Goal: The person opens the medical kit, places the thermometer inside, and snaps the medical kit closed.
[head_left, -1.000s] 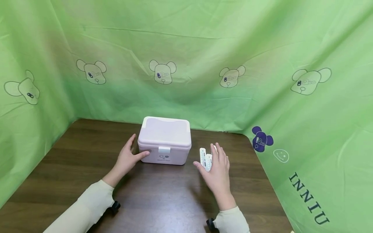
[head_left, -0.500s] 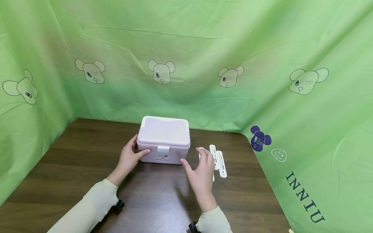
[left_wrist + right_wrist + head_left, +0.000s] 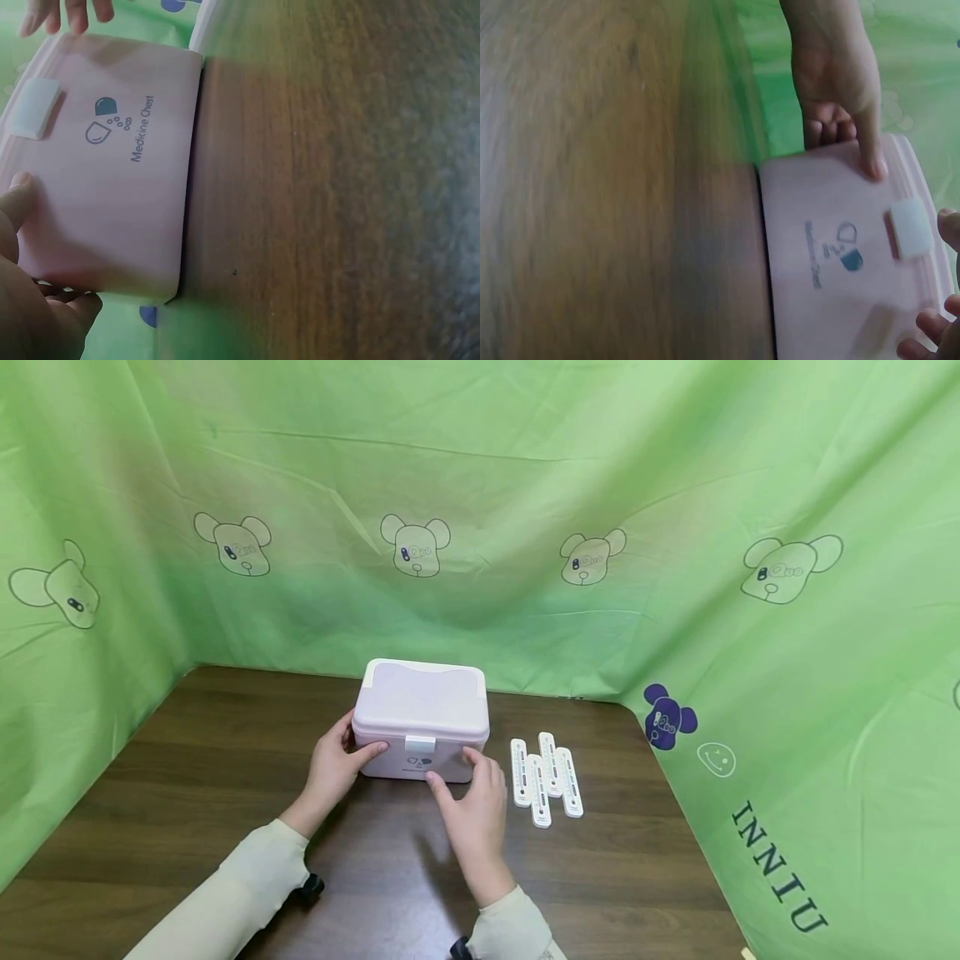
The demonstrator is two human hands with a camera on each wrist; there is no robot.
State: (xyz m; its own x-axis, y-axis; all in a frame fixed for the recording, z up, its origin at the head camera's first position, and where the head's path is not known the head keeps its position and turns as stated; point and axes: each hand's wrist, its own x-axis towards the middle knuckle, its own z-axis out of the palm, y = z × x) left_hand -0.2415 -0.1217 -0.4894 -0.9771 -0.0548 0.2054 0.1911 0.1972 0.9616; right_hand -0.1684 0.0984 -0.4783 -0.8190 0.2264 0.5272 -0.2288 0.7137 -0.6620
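A pale pink medicine chest (image 3: pixel 420 702) with a white front latch (image 3: pixel 420 744) stands on the table, its lid down. My left hand (image 3: pixel 333 768) grips its left end, thumb on the front face and fingers round the side, as the right wrist view also shows. In front of the chest's right half is my right hand (image 3: pixel 476 810), thumb and fingers spread and holding nothing. Its fingertips (image 3: pixel 71 19) appear near the chest's far end in the left wrist view. "Medicine Chest" and a capsule drawing (image 3: pixel 109 124) are printed on the front.
To the right of the chest lie several flat white thermometers (image 3: pixel 540 791) with printed scales, side by side. A green cloth (image 3: pixel 495 568) with bear-head drawings hangs behind and at both sides of the brown wooden table (image 3: pixel 247 727).
My right hand has moved left from over the thermometers to the chest's front, uncovering them. My left hand has closed in on the chest's left end; the chest stays in place.
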